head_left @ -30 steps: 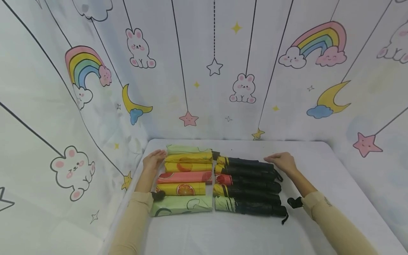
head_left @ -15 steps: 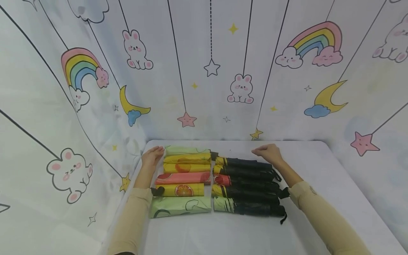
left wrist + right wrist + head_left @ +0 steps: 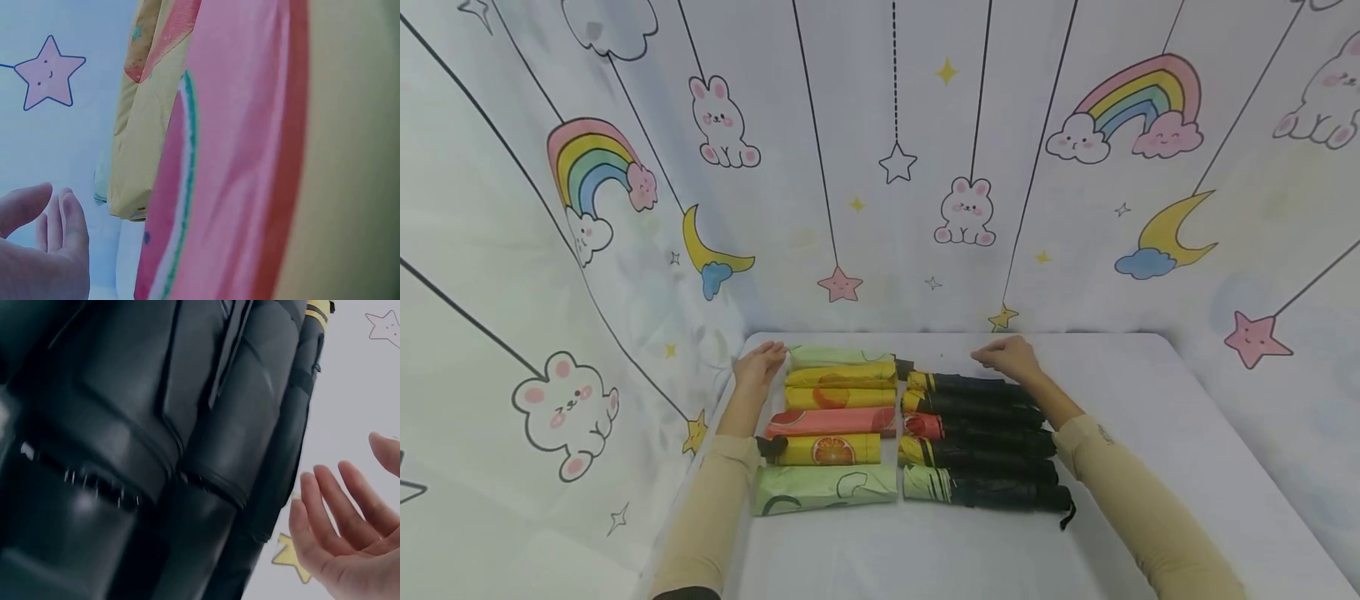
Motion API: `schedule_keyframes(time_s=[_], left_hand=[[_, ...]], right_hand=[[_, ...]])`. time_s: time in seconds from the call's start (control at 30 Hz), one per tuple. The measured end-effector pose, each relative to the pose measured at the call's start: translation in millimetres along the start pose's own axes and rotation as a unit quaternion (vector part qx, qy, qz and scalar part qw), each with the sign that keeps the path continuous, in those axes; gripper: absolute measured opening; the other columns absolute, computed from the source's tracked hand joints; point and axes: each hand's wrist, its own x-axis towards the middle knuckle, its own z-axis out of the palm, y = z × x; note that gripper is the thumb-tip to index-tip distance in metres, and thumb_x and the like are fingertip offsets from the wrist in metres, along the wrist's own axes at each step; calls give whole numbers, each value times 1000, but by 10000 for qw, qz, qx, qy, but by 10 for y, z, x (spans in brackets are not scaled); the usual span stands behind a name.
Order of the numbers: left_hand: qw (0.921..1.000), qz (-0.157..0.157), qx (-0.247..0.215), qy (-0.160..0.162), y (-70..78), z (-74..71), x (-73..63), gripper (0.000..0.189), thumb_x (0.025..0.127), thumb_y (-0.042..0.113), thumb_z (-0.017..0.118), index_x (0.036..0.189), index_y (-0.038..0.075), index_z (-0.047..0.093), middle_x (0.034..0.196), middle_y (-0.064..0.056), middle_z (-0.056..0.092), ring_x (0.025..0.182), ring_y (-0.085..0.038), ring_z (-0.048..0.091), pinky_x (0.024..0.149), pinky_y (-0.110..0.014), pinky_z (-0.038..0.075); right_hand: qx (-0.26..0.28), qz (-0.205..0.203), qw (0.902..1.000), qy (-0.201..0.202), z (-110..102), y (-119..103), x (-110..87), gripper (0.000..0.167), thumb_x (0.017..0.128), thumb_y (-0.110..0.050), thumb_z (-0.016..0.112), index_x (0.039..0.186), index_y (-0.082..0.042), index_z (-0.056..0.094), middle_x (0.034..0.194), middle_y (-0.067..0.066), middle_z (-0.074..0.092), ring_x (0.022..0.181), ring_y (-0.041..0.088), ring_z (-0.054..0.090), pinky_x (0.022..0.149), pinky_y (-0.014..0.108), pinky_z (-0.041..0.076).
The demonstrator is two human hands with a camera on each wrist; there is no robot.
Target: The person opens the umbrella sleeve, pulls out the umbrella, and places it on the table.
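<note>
Fruit-printed folded umbrellas or their sleeves lie side by side in a left row: pale green (image 3: 827, 487), yellow with an orange slice (image 3: 805, 450) and watermelon pink (image 3: 842, 421) among them. A right row holds several black rolled umbrellas (image 3: 992, 425) with coloured fruit ends, one trailing a wrist strap (image 3: 1067, 518). My left hand (image 3: 760, 367) is beside the left end of the farthest pale green piece (image 3: 838, 357), fingers loosely bent, holding nothing. Behind the far end of the right row, my right hand (image 3: 1011, 358) has curved fingers with nothing between them, as the right wrist view confirms.
The rows lie on a white-covered table (image 3: 865, 558). Close behind and to the left stands a white cloth backdrop (image 3: 805, 183) printed with rabbits, stars and rainbows. A narrow gap separates the two rows.
My right hand has moved left along the far side of the black row, its forearm now overlapping the right ends. My left hand has stayed nearly in place. The rows look unchanged.
</note>
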Motion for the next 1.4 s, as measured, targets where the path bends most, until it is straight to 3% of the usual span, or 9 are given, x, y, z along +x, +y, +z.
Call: schedule_keyframes(time_s=[0.23, 0.43, 0.8, 0.97, 1.17, 1.4], left_hand=[[9997, -63, -126, 214, -24, 10, 69, 59, 98, -13, 62, 154, -5, 44, 159, -20, 45, 144, -29, 49, 117, -36, 44], [9992, 54, -150, 371, -50, 59, 157, 59, 96, -16, 62, 152, -7, 45, 159, -20, 45, 143, -29, 51, 114, -35, 47], [9956, 590, 492, 533, -45, 194, 270, 49, 97, -10, 64, 145, -8, 54, 149, -24, 55, 136, -29, 58, 107, -29, 53], [9953, 582, 538, 548, -43, 233, 287, 49, 97, -8, 66, 144, -8, 54, 150, -23, 55, 138, -30, 56, 109, -29, 51], [9937, 608, 622, 711, -71, 250, 302, 46, 97, -7, 66, 142, -7, 57, 149, -22, 56, 136, -29, 58, 110, -30, 51], [9917, 712, 705, 802, -124, 243, 360, 49, 96, -12, 60, 144, -9, 54, 148, -23, 56, 138, -31, 55, 111, -33, 50]], right_hand=[[583, 172, 9981, -129, 186, 7, 135, 47, 96, -35, 77, 119, 5, 75, 112, 20, 77, 111, 39, 72, 94, 43, 62], [652, 255, 9975, -121, 305, -35, 198, 43, 94, -34, 79, 117, 3, 76, 109, 18, 78, 106, 34, 74, 92, 41, 63], [296, 134, 9992, -240, 520, -125, 304, 42, 94, -36, 79, 115, 1, 78, 101, 12, 79, 96, 27, 76, 86, 41, 63], [81, 108, 9996, -241, 621, -178, 349, 44, 93, -39, 79, 112, 0, 79, 97, 10, 78, 88, 24, 74, 79, 39, 62], [-87, 393, 9985, -383, 705, -246, 423, 51, 90, -45, 80, 114, 0, 78, 101, 11, 77, 92, 24, 73, 83, 41, 62], [-315, 360, 9977, -472, 807, -351, 484, 48, 90, -46, 80, 110, -1, 79, 97, 8, 76, 88, 21, 72, 78, 37, 61]])
